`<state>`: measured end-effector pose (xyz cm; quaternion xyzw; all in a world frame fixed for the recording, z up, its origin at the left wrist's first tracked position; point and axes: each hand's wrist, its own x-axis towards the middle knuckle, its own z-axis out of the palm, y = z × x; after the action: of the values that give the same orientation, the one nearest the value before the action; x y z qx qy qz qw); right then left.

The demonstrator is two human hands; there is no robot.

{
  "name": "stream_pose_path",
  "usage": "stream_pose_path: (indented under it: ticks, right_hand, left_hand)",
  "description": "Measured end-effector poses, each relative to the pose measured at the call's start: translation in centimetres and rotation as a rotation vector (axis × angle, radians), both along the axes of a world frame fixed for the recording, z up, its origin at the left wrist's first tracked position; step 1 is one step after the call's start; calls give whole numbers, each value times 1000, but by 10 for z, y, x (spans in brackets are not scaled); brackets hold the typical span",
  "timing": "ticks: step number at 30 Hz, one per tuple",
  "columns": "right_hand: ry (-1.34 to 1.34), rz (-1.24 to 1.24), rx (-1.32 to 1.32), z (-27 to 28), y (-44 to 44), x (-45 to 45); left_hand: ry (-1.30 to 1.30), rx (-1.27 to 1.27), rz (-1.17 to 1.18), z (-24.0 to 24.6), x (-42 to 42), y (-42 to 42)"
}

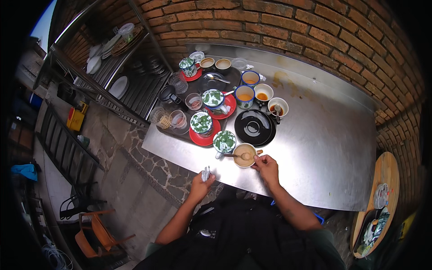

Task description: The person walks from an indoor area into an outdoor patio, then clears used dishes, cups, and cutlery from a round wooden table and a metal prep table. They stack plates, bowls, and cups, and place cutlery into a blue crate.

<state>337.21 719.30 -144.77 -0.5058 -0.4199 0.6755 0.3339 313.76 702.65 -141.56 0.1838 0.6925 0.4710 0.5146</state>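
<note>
My left hand [203,182] grips a crumpled piece of silvery-white paper or foil [205,173] near the steel table's front edge. The fingers of my right hand [266,167] pinch the side of a cup [245,161] with tan residue and a spoon [243,156] in it. A green-and-white lidded enamel mug [224,142] stands just left of that cup. Behind them lie stacked black saucers [254,127]. Two blue-rimmed mugs, one of them nearer [244,97], hold brownish liquid. Two cups with dark dregs stand beside them, the nearer one [278,107] with a spoon in it.
A dark tray [205,142] at the left carries lidded mugs, red saucers [217,131], plastic cups [178,119] and more dishes. A metal rack [125,91] with plates adjoins the table [320,145]. Brick wall [270,23] rises behind. A wooden board [384,168] holding used dishes lies at the right.
</note>
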Motion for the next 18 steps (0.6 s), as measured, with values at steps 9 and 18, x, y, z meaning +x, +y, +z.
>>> stream_pose_path:
  ticks: [9,18]
  right_hand:
    - [30,-249,29,2,-35,30]
    - [-329,-425,919,213,-206,69]
  left_hand:
    - [-86,5,-220,23,1,3]
    - [-244,49,-919,12,17,21]
